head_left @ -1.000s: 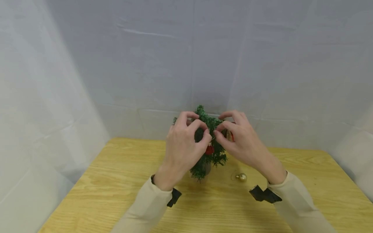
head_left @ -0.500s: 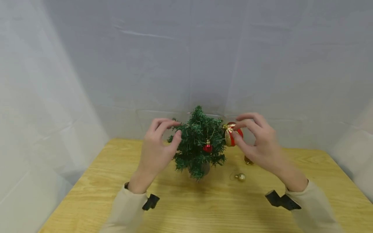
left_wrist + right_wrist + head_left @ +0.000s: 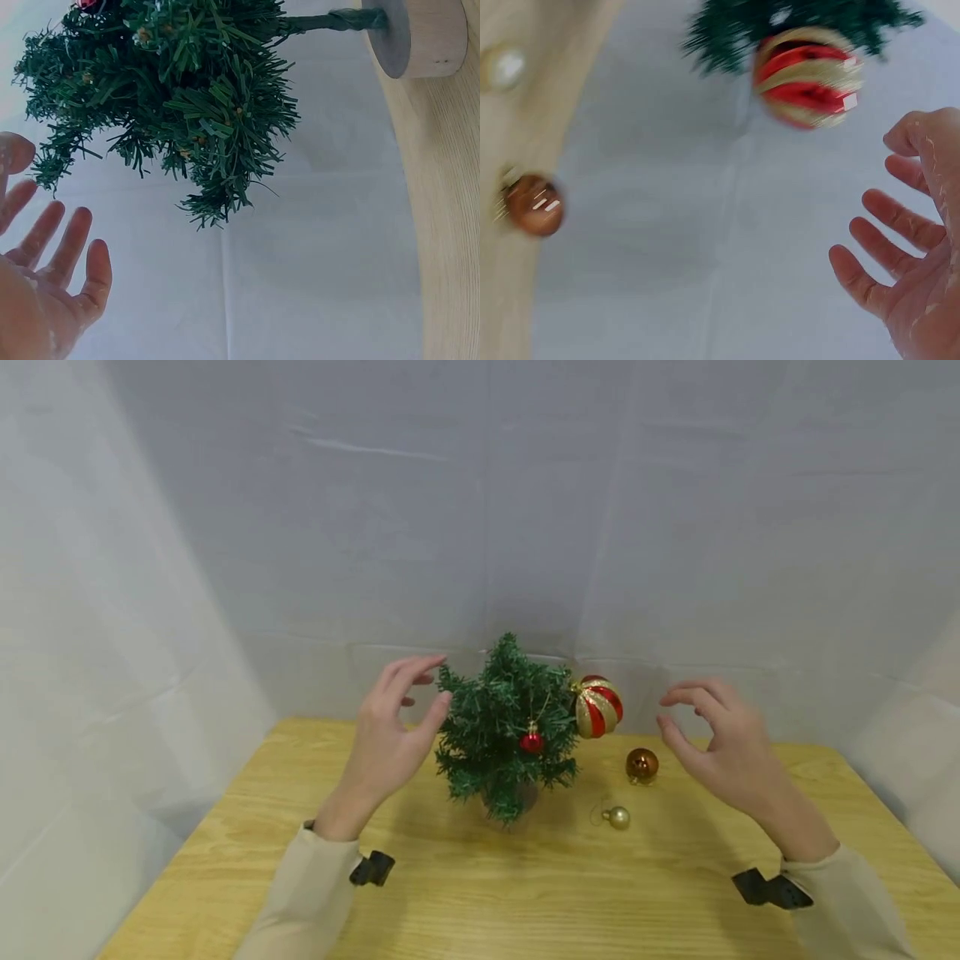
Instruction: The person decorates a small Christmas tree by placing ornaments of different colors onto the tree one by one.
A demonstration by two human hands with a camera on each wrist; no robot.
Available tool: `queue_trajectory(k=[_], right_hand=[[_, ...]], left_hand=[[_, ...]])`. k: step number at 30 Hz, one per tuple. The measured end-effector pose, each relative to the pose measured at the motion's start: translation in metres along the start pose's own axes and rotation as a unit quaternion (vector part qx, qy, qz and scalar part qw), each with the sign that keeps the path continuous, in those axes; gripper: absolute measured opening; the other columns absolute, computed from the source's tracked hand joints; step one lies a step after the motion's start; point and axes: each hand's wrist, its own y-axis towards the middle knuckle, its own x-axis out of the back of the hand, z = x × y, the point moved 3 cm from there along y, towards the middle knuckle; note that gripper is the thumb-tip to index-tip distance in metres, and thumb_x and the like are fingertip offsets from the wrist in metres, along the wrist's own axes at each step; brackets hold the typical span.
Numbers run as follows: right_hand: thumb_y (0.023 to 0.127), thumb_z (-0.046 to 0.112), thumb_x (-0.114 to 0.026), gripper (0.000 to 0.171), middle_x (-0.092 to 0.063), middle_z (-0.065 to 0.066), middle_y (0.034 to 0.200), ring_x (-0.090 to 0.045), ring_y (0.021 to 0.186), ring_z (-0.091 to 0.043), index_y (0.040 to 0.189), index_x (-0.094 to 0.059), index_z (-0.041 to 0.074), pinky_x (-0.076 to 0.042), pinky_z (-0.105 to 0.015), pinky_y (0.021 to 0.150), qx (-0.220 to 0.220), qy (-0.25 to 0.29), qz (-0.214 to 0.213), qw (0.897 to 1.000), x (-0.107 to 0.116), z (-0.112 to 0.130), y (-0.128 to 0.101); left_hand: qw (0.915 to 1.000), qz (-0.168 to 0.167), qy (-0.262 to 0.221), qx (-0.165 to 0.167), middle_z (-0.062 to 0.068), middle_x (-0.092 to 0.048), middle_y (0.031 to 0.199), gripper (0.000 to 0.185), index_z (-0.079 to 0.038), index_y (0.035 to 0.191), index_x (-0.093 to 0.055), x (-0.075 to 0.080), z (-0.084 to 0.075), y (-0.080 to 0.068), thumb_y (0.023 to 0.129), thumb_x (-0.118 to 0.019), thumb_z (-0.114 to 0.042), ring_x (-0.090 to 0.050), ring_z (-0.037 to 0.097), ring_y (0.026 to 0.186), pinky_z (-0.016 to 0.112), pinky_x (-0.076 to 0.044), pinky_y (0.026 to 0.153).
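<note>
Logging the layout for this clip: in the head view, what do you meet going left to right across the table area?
left hand → small tree → striped red-and-gold bauble → brown bauble → right hand

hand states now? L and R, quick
Left hand: open, holding nothing, beside the small tree.
Right hand: open, empty, apart from the striped bauble.

Left hand (image 3: 390, 735): we hold it raised above the surface, palm turned inward, fingers (image 3: 71, 247) loosely spread and only slightly bent, gripping nothing. Right hand (image 3: 723, 747): likewise raised, palm turned inward toward the left, fingers (image 3: 889, 244) relaxed and parted, thumb apart from them, holding nothing. Both forearms: beige sleeves to the wrist, angled inward from the near edge, each with a dark wrist-mounted unit.
</note>
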Motion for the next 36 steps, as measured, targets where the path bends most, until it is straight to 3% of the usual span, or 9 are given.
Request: queue_trajectory(k=[9,11,13,17,26,27,30,34,36], right_hand=[[0.078,0.001,-0.079,0.031,-0.069,-0.009,0.108,-0.064,0.103,-0.031,0.107,-0.069,0.006,-0.052,-0.047,0.082,0.0,-0.065,0.096,0.993,-0.019,-0.029,-0.042],[0.086,0.008,-0.077,0.023,-0.07,-0.008,0.107,-0.065,0.101,-0.03,0.108,-0.07,0.006,-0.054,-0.049,0.081,0.007,-0.071,0.113,0.991,-0.023,-0.035,-0.051],[0.099,0.025,-0.067,0.021,-0.07,-0.008,0.106,-0.065,0.099,-0.03,0.108,-0.07,0.006,-0.056,-0.05,0.078,0.016,-0.08,0.129,0.988,-0.028,-0.041,-0.06],[0.107,0.051,-0.03,0.06,-0.07,-0.008,0.105,-0.064,0.093,-0.029,0.106,-0.072,0.007,-0.056,-0.048,0.074,0.05,-0.108,0.155,0.981,-0.038,-0.054,-0.075],[0.108,0.044,-0.017,0.064,-0.068,-0.011,0.105,-0.065,0.092,-0.031,0.107,-0.071,0.008,-0.057,-0.047,0.07,0.123,-0.166,0.195,0.959,-0.051,-0.068,-0.091],[0.108,0.042,-0.021,0.059,-0.068,-0.012,0.108,-0.065,0.093,-0.031,0.109,-0.07,0.009,-0.058,-0.047,0.07,0.124,-0.171,0.204,0.956,-0.052,-0.07,-0.092],[0.105,0.03,-0.058,0.028,-0.068,-0.014,0.116,-0.066,0.1,-0.033,0.118,-0.071,0.009,-0.059,-0.049,0.075,0.121,-0.193,0.237,0.944,-0.055,-0.072,-0.095],[0.077,0.011,-0.088,0.051,-0.067,-0.016,0.124,-0.066,0.107,-0.035,0.124,-0.07,0.009,-0.059,-0.05,0.08,0.095,-0.242,0.269,0.927,-0.055,-0.06,-0.101],[0.078,0.01,-0.087,0.049,-0.067,-0.015,0.125,-0.066,0.108,-0.034,0.123,-0.07,0.011,-0.059,-0.05,0.079,0.083,-0.255,0.276,0.923,-0.055,-0.051,-0.104]], left_hand=[[0.9997,0.018,-0.014,-0.007,0.009,-0.065,0.131,0.034,-0.008,0.132,-0.066,0.003,0.003,0.003,0.098,-0.066,-0.015,-0.065,0.027,0.112,0.04,-0.051,0.088],[0.9996,0.018,-0.016,-0.013,0.009,-0.066,0.13,0.034,-0.008,0.131,-0.066,0.003,0.003,0.004,0.097,-0.067,-0.014,-0.065,0.026,0.111,0.039,-0.051,0.088],[0.9995,0.018,-0.018,-0.018,0.008,-0.066,0.129,0.033,-0.008,0.13,-0.067,0.003,0.004,0.005,0.097,-0.068,-0.014,-0.066,0.026,0.11,0.038,-0.051,0.088],[0.9993,0.017,-0.018,-0.029,0.007,-0.067,0.126,0.03,-0.009,0.127,-0.068,0.004,0.006,0.005,0.096,-0.068,-0.012,-0.067,0.026,0.108,0.036,-0.051,0.087],[0.9978,0.008,-0.017,-0.063,0.006,-0.069,0.122,0.027,-0.007,0.122,-0.071,0.006,0.005,0.004,0.094,-0.07,-0.009,-0.068,0.02,0.104,0.031,-0.052,0.086],[0.9974,0.006,-0.019,-0.07,0.007,-0.07,0.121,0.027,-0.007,0.121,-0.071,0.006,0.005,0.004,0.094,-0.07,-0.008,-0.068,0.021,0.103,0.031,-0.052,0.086],[0.9955,-0.002,-0.025,-0.091,0.007,-0.07,0.119,0.026,-0.006,0.119,-0.072,0.007,0.002,0.002,0.093,-0.07,-0.005,-0.068,0.022,0.102,0.029,-0.052,0.086],[0.9887,0.003,-0.056,-0.139,0.007,-0.071,0.116,0.025,-0.005,0.116,-0.073,0.008,0.008,0.007,0.091,-0.07,-0.001,-0.068,0.021,0.1,0.028,-0.054,0.089],[0.9837,0.009,-0.075,-0.164,0.008,-0.071,0.115,0.025,-0.004,0.115,-0.073,0.009,0.013,0.011,0.091,-0.07,0.001,-0.068,0.022,0.099,0.028,-0.055,0.09]])
